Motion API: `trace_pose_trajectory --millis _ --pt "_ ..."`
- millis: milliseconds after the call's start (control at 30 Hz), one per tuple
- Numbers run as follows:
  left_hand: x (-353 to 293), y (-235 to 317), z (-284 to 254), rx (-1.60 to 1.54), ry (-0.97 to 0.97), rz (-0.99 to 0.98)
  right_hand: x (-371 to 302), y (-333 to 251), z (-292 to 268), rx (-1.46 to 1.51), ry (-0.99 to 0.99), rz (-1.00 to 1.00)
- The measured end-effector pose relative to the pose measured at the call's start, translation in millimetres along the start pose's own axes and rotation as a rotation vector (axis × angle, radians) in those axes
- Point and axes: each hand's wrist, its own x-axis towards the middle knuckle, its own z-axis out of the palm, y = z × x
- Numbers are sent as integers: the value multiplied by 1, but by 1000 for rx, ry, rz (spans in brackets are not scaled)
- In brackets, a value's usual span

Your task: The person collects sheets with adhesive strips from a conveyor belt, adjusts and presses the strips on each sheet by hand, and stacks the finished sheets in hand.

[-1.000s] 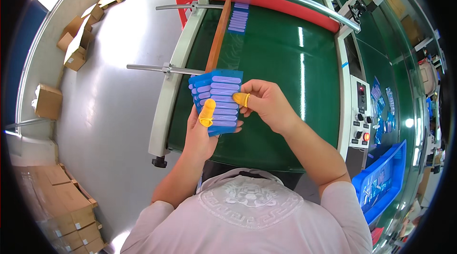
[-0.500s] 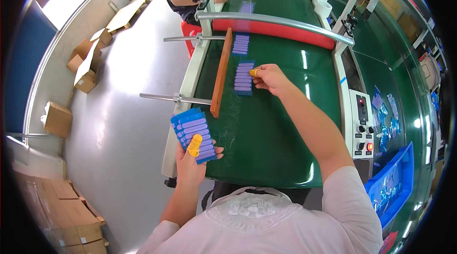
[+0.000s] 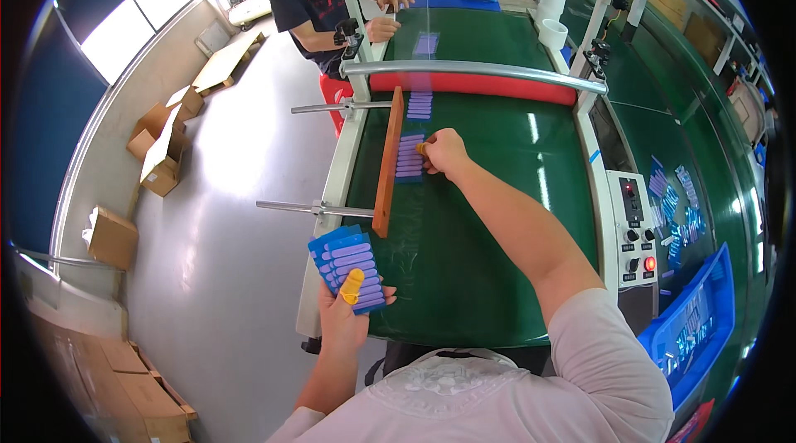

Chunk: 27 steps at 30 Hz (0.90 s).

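My left hand [image 3: 342, 316] grips a fanned stack of blue cards with rounded purple strips [image 3: 347, 265], its thumb in a yellow finger cot lying across the top card. Over the green belt, my right hand [image 3: 446, 153] is closed, with a yellow cot on one digit. Its fingertips pinch the right edge of a similar blue card [image 3: 410, 163] lying flat on the belt. That card's left edge is against or very close to an orange-brown wooden guide bar [image 3: 387, 165]. Farther along, another strip card [image 3: 419, 105] lies just before the red roller [image 3: 489, 86].
A metal bar [image 3: 473, 69] crosses above the roller. Beyond it, a co-worker [image 3: 313, 7] stands at the belt's left side. At right are a control box [image 3: 634, 227], a blue bin [image 3: 692, 318] and scattered strip cards [image 3: 676, 211]. Cardboard boxes [image 3: 153, 153] line the left wall.
My right hand has slid the card left to the wooden bar. The card ahead has travelled slightly toward the roller. My view has tilted up; the left hand still holds the stack.
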Motion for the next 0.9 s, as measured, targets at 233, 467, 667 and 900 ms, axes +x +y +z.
trace_pose_trajectory --millis 233,467,667,900 --pt "3 0 12 56 64 -66 -73 0 -5 -261 122 -324" --pt "19 -6 34 25 -10 -58 -173 -16 -10 282 -687 -159" --pt "21 -15 31 35 12 -15 -172 -11 -10 383 -577 -62" --pt "13 -15 -5 -18 24 -63 -111 5 -37 429 -358 132"
